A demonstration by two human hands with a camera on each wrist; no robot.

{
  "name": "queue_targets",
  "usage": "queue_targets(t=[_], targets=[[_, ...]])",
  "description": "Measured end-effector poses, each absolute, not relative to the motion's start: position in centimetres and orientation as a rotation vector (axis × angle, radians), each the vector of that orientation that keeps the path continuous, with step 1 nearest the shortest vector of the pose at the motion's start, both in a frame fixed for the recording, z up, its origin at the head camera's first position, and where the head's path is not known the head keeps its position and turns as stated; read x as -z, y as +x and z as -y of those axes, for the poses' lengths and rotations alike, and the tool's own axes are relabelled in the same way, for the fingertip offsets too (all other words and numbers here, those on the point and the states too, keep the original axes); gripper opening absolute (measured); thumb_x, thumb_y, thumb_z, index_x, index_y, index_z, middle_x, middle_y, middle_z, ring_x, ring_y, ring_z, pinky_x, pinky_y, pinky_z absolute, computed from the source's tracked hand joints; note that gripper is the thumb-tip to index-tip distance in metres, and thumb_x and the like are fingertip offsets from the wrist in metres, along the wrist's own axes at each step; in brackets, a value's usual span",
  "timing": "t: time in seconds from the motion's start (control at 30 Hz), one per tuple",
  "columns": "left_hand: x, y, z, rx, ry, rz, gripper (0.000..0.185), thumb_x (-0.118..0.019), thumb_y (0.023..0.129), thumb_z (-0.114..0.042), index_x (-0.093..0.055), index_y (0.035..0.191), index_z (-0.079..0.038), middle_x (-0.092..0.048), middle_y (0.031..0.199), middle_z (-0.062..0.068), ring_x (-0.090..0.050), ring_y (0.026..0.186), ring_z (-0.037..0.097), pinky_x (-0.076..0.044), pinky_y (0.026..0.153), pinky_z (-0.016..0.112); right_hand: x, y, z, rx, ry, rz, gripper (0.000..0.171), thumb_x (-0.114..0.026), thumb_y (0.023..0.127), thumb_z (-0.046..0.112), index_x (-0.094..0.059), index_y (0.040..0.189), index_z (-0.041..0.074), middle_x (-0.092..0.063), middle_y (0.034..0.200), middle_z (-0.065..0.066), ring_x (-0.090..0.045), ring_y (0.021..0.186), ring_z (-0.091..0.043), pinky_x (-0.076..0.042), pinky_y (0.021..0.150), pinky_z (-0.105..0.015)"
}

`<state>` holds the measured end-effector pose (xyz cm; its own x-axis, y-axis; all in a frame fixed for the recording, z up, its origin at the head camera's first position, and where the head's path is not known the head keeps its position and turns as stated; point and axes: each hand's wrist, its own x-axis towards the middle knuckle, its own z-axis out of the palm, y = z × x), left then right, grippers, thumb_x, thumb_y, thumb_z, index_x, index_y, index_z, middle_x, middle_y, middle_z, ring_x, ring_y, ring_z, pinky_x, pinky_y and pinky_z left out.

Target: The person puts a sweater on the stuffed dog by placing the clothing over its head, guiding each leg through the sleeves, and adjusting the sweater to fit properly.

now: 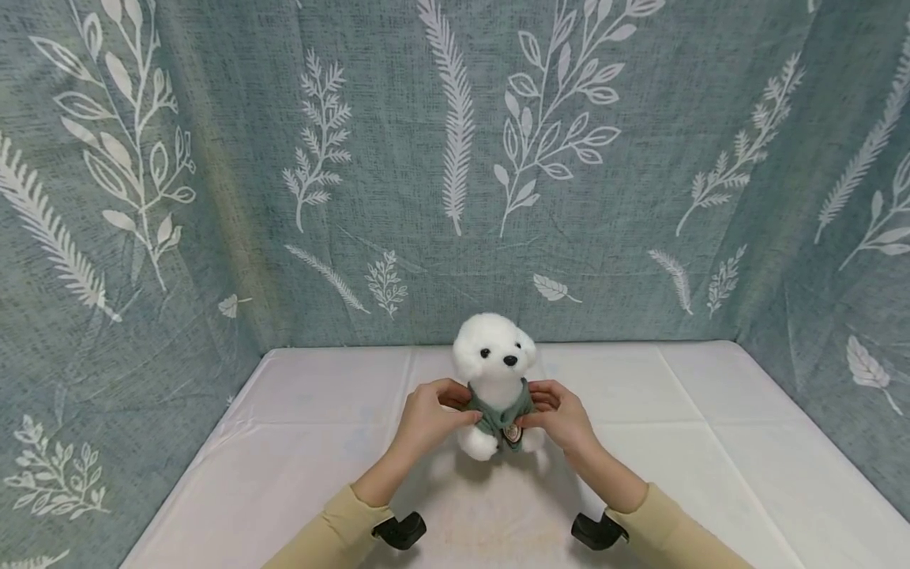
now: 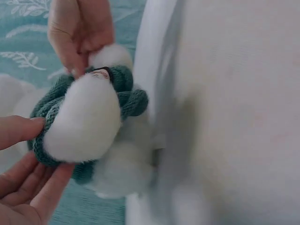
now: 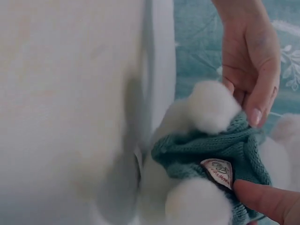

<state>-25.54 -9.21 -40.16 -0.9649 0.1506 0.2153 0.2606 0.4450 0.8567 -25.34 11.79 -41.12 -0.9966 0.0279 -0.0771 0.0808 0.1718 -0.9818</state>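
A white plush dog [image 1: 494,348] sits upright on the table, facing me, in a green knitted sweater [image 1: 498,416]. My left hand [image 1: 453,408] pinches the sweater at the toy's one side and my right hand [image 1: 542,408] pinches it at the other. In the left wrist view my left hand [image 2: 26,159] has its thumb on the sweater [image 2: 131,101] beside a white paw [image 2: 84,122], and the right hand [image 2: 79,37] grips by the label. In the right wrist view my right thumb [image 3: 262,201] presses the sweater [image 3: 211,145] just under its label [image 3: 218,171].
The table [image 1: 711,442] has a white cloth with fold lines. A blue-green curtain [image 1: 213,197] with white leaf prints closes the back and both sides. Black wrist camera mounts [image 1: 401,529] [image 1: 597,531] sit under my sleeves.
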Motion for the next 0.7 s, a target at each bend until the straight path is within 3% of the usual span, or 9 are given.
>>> queue_targets(t=[0.2, 0.4, 0.57, 0.7], targets=[[42.5, -25.8, 9.3, 1.659, -0.42, 2.489, 0.027, -0.081, 0.072, -0.008, -0.069, 0.096, -0.006, -0.071, 0.087, 0.01, -0.069, 0.085, 0.024, -0.056, 0.071, 0.025, 42.1, -25.1, -12.1, 1.95, 0.017, -2.527, 0.045, -0.076, 0.067, -0.011, -0.06, 0.107, 0.003, -0.064, 0.111, -0.013, -0.061, 0.105, -0.028, -0.052, 0.087, -0.037], [43.8, -25.4, 9.7, 1.588, -0.441, 2.535, 0.034, -0.08, 0.071, -0.011, -0.069, 0.103, -0.01, -0.071, 0.087, 0.007, -0.069, 0.084, 0.022, -0.055, 0.069, 0.026, 43.4, -24.5, -12.8, 1.685, -0.139, -2.765, 0.044, -0.082, 0.06, -0.005, -0.059, 0.095, 0.007, -0.066, 0.099, -0.008, -0.067, 0.094, -0.028, -0.056, 0.077, -0.035], [44.2, -25.3, 10.0, 1.566, -0.436, 2.578, 0.037, -0.08, 0.072, -0.014, -0.068, 0.106, -0.01, -0.072, 0.089, 0.007, -0.069, 0.085, 0.022, -0.055, 0.068, 0.029, 43.4, -24.3, -13.2, 1.629, -0.199, -2.787, 0.04, -0.082, 0.063, -0.003, -0.059, 0.094, 0.008, -0.067, 0.097, -0.006, -0.068, 0.093, -0.025, -0.056, 0.076, -0.032], [43.8, -25.3, 10.1, 1.582, -0.403, 2.541, 0.031, -0.075, 0.075, -0.007, -0.067, 0.104, -0.009, -0.071, 0.09, 0.007, -0.069, 0.086, 0.02, -0.055, 0.069, 0.026, 42.3, -24.9, -13.9, 1.594, -0.207, -2.717, 0.029, -0.072, 0.073, -0.005, -0.06, 0.097, 0.005, -0.066, 0.098, -0.008, -0.067, 0.093, -0.024, -0.055, 0.073, -0.032]])
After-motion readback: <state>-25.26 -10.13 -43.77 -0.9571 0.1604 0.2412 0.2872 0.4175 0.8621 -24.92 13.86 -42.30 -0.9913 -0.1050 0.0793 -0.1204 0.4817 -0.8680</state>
